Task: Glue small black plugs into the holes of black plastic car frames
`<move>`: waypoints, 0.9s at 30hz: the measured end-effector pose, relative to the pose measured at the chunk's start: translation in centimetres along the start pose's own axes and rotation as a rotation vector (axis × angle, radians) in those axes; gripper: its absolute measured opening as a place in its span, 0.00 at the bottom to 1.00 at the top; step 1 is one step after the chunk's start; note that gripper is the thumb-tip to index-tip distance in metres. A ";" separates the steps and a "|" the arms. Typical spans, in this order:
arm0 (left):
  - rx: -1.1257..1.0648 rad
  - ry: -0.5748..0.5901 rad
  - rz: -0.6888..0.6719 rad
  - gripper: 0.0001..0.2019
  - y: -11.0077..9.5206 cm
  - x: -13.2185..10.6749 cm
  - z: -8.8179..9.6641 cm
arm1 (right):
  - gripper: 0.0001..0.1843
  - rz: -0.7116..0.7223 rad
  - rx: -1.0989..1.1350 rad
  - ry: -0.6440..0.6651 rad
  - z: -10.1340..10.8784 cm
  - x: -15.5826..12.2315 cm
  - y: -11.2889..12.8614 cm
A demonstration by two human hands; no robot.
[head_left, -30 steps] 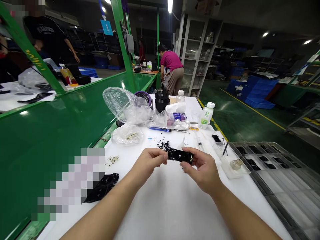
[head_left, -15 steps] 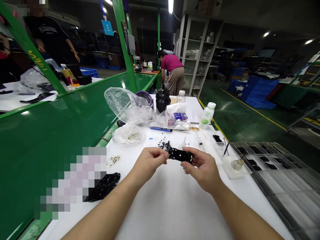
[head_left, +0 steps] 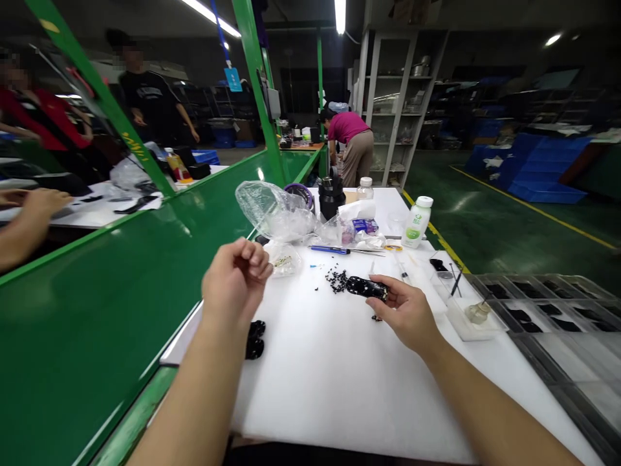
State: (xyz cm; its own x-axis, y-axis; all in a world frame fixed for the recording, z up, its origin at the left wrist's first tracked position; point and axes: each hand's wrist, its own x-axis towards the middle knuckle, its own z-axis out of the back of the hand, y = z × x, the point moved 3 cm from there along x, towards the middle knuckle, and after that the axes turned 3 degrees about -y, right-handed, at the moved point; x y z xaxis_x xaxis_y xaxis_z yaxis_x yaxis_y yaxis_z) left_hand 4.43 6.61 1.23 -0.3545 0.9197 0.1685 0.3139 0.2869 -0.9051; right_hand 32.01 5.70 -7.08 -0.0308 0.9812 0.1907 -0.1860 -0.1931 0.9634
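My right hand (head_left: 406,312) grips one end of a glossy black elongated piece (head_left: 363,287) dotted with white spots, holding it between thumb and fingers above the white table. Just left of the piece lies a scatter of tiny black bits (head_left: 336,279). My left hand (head_left: 237,279) is raised at the left, apart from the piece, with its fingers curled in; whatever they may hold is hidden. Beyond its wrist, partly covered by my forearm, rest spotted black pieces (head_left: 255,349). A small clear bag (head_left: 286,261) with pale bits is partly behind my left fingers.
At the back stand a white bottle with a green label (head_left: 418,223), a black flask (head_left: 332,199) and a large clear plastic bag (head_left: 264,207). A blue pen-like tool (head_left: 330,250) lies before them. At right are a small glass jar (head_left: 478,313) and a compartment tray (head_left: 543,336). A green partition (head_left: 145,272) borders the left.
My left hand has let go of the black piece and moved up and left, its fingers curled. My right hand still holds the piece. The view has shifted toward the left.
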 end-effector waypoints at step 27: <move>1.660 0.770 -0.237 0.19 5.8 0.3 0.2 | 0.18 0.478 -0.312 -0.021 0.3 -1.2 2.8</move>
State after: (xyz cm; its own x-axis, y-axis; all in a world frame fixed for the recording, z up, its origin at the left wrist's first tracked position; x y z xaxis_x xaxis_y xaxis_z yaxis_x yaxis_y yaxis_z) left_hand 6.01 8.54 -4.06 0.3258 0.9452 0.0218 -0.9312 0.3248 -0.1651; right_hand 31.78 3.97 -4.54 -0.1640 0.7842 0.5985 -0.4376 -0.6016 0.6683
